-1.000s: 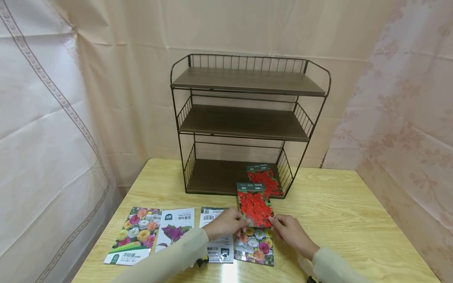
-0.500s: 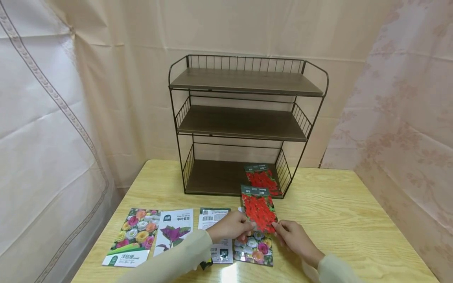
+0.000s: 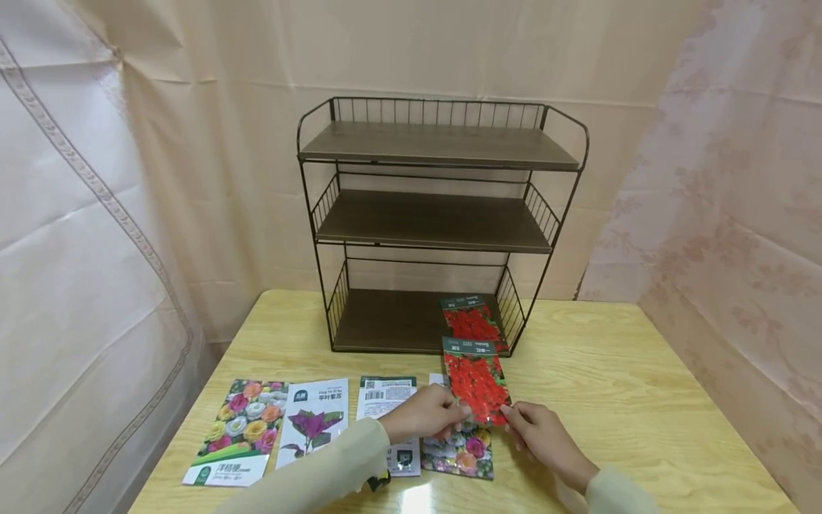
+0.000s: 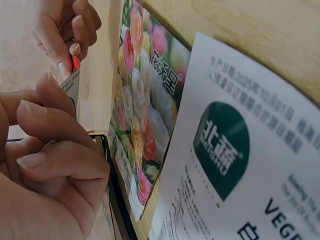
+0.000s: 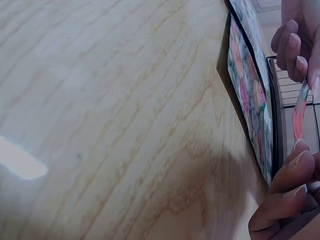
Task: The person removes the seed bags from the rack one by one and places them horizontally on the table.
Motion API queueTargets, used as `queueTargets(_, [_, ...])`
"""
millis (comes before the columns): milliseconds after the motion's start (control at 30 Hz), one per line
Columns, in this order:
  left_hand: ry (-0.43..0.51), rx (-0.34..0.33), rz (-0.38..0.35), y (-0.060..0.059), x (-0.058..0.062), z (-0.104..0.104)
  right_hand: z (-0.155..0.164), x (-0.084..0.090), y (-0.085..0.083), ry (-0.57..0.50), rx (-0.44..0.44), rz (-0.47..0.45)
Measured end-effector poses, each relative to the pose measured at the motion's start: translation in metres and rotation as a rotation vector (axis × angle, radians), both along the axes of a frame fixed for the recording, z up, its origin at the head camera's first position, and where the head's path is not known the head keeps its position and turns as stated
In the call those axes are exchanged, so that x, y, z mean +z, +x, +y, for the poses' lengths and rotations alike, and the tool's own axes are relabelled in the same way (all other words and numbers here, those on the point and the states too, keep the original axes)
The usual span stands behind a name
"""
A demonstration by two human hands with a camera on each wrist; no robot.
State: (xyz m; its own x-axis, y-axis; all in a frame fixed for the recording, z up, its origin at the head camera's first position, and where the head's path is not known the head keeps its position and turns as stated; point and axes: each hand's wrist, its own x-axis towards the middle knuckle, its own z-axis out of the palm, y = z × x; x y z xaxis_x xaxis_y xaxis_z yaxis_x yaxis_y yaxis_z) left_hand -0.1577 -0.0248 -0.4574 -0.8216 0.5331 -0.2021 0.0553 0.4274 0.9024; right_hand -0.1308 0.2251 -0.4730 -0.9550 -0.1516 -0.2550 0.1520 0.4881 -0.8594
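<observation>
Both hands hold a seed packet with red flowers (image 3: 477, 382) by its near corners, tilted up in front of the rack. At its left corner my left hand (image 3: 425, 414) pinches it; the right corner is between the thumb and fingers of my right hand (image 3: 547, 437). Beneath it lies a packet with multicoloured flowers (image 3: 459, 457), partly covered. A matching red-flower packet (image 3: 472, 321) rests on the bottom shelf at the right. In the left wrist view, a white packet with a green logo (image 4: 220, 150) lies close beside the multicoloured one.
A dark three-tier wire rack (image 3: 433, 221) stands at the back of the wooden table (image 3: 616, 400). To the left lie a packet with a purple plant (image 3: 312, 421) and another multicoloured flower packet (image 3: 237, 428). Curtains hang behind and on both sides.
The held red-flower packet has shifted right and slightly toward me, with both hands moving along with it. The other packets stay where they were.
</observation>
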Motion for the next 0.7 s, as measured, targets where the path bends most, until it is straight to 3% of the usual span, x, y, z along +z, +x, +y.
queueTargets(333, [-0.048,-0.040,0.025,0.005,0.001,0.011,0.013,-0.001,0.008,0.005,0.012,0.003])
queueTargets(700, [-0.034,-0.073,-0.009,0.009,0.002,0.017,0.020,0.002,0.014,0.011,-0.024,-0.016])
